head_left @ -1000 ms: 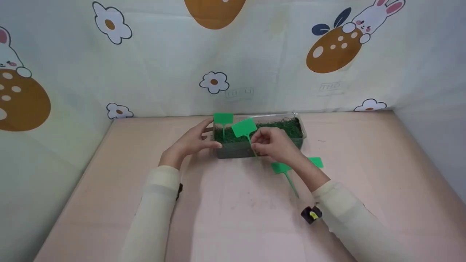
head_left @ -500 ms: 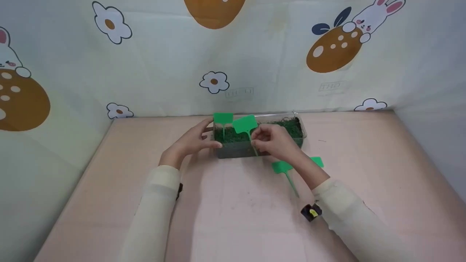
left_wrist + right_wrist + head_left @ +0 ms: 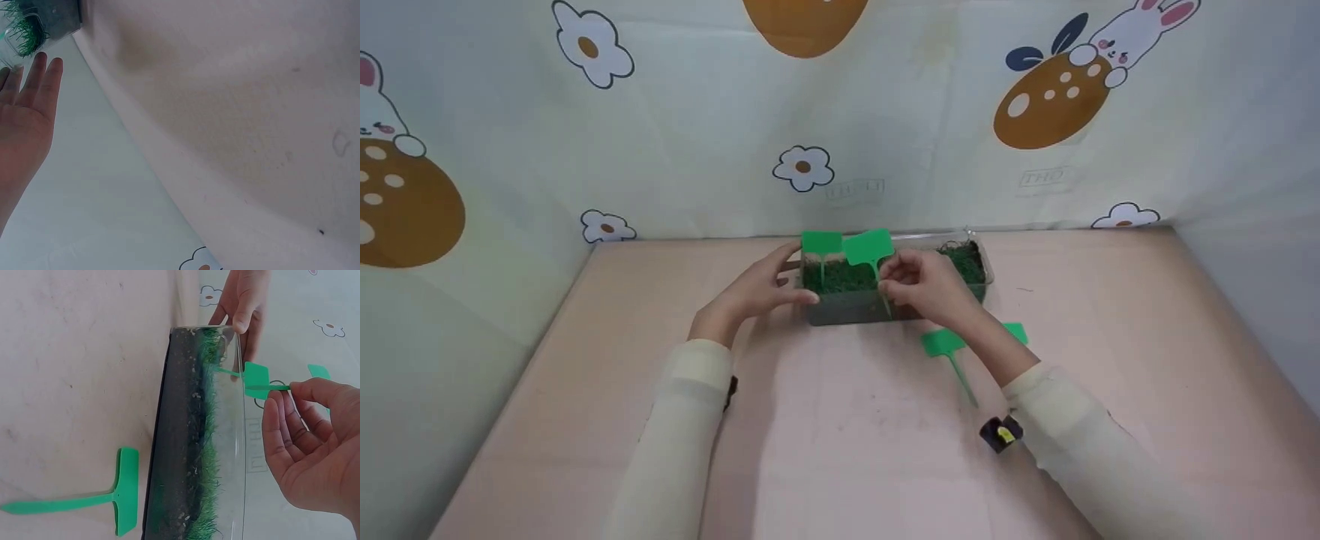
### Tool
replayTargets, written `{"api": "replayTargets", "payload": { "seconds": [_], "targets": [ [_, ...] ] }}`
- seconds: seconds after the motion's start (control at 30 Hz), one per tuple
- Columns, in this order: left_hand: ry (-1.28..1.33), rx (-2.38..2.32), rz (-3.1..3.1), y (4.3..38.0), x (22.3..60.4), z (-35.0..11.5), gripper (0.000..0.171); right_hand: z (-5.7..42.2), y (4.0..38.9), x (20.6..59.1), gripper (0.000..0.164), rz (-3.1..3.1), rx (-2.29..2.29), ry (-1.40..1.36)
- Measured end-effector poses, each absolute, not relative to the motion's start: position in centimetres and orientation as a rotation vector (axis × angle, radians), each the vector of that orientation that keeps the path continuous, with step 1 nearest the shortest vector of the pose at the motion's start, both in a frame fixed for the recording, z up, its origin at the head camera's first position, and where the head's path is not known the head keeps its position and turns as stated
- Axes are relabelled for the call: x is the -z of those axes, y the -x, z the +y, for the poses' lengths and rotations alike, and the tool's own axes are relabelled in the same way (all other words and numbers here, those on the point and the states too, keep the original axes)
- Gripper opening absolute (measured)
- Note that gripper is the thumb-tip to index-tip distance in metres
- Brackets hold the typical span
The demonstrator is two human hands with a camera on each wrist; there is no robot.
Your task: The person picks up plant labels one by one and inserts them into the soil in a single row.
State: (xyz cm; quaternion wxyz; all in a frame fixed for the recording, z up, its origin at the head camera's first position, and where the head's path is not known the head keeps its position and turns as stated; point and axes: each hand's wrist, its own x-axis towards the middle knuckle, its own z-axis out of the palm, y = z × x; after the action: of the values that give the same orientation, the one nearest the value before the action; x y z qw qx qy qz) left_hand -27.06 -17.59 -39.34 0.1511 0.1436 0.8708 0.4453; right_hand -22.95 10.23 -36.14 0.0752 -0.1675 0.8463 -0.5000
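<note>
While a pink table is bearing a clear, rectangular plastic box of green grass far off, the left hand is touching its left end — fingers apart. Above the box, the right hand is pinching a green T-shaped plastic label; a matching label is standing left, another label lying near right.

Right fingers pinch green marker near clear tray; second marker standing in grass.
</note>
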Motion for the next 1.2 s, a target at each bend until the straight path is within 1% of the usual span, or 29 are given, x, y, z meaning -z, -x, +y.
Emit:
{"api": "replayTargets", "payload": {
  "seconds": [0.2, 0.77, 1.03, 1.2],
  "targets": [
    [-0.437, -1.298, 2.473, 27.2, 39.4, -17.6, 0.097, 10.1, 23.2, 35.9, 0.016, 2.547, 1.534, 0.525],
    [-0.422, -1.298, 2.481, 27.1, 39.3, -17.5, 0.096, 9.1, 23.9, 36.0, 0.018, 2.567, 1.660, 0.532],
    [-0.412, -1.300, 2.479, 27.0, 39.3, -17.4, 0.096, 9.2, 24.3, 36.3, 0.012, 2.594, 1.690, 0.530],
    [-0.419, -1.299, 2.471, 27.1, 39.3, -17.5, 0.096, 9.2, 24.4, 36.4, 0.015, 2.610, 1.691, 0.530]
  ]
}}
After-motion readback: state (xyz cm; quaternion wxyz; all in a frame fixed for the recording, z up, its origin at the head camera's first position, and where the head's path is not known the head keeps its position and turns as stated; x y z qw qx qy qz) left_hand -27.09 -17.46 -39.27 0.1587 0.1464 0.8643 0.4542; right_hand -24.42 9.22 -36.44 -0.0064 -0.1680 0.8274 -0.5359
